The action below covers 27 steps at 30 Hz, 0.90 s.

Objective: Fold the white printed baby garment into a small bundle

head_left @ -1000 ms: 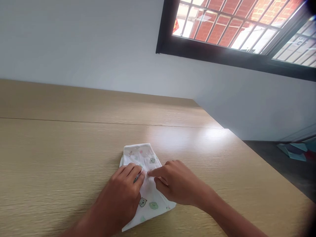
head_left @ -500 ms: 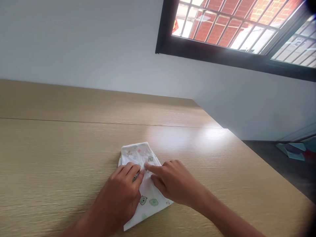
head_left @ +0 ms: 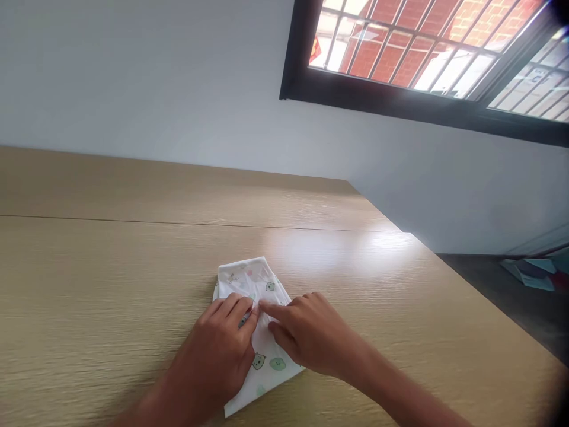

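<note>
A folded white cloth (head_left: 265, 379) printed with small green cartoon faces lies on the table just in front of me. It has several layers and narrows toward its far end. My left hand (head_left: 224, 344) rests over its left side, fingers bent and thumb closed against them on a bit of the cloth. From the right, my right hand (head_left: 306, 332) touches the middle of the cloth with an outstretched index finger. The right thumb is held apart from it, and the other fingers are curled under. Both index fingertips nearly meet.
The wide light wood table (head_left: 111, 273) has a seam across it and a slanting right edge. Behind it stands a pale wall (head_left: 146, 77) with a dark-framed barred window (head_left: 391, 98). Pale blue and red items (head_left: 536, 273) lie low beyond the right edge.
My right hand has shifted slightly down, its index fingertip now closer to my left fingertips. The cloth's lower right corner is more covered by it. My left hand stays nearly still.
</note>
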Each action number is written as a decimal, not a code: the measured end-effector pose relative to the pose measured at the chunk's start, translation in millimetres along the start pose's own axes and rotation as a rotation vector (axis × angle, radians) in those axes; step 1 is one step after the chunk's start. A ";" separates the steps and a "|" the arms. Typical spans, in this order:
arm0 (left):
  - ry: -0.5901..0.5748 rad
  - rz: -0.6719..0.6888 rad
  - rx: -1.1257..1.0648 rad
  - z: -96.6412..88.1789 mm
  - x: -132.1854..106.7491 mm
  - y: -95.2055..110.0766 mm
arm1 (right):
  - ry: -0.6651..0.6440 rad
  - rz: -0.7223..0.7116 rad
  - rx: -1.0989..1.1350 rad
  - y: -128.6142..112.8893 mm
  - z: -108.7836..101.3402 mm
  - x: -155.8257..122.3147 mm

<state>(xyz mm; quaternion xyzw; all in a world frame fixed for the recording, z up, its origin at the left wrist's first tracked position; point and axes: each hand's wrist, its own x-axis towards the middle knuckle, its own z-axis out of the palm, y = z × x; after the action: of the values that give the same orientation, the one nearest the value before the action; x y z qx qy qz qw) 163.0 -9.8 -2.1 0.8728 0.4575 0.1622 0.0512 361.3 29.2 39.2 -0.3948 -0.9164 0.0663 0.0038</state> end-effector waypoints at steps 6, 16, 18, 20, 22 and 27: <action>0.036 0.000 0.007 3.7 -1.0 -2.4 | -0.051 -0.072 0.034 0.2 -2.8 -0.6; 0.074 -0.084 0.122 7.5 -6.4 -13.7 | -0.074 -0.104 0.065 1.3 -6.7 -1.8; 0.080 -0.115 0.147 6.3 -6.1 -13.7 | -0.068 -0.100 0.068 1.2 -5.6 -2.1; 0.076 -0.096 0.138 4.6 -5.7 -12.8 | -0.063 -0.102 0.072 1.5 -4.5 -2.6; 0.080 -0.066 0.105 2.6 -5.1 -11.5 | -0.059 -0.106 0.088 2.1 -4.0 -2.8; 0.067 -0.198 0.132 -3.5 -2.0 -8.9 | -0.076 -0.116 0.133 3.6 -4.0 -1.8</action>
<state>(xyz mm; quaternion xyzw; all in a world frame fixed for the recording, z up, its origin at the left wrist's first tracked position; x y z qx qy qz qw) 153.8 -6.5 -1.4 0.8190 0.5525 0.1548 -0.0060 365.4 30.9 42.8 -0.3372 -0.9308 0.1414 -0.0008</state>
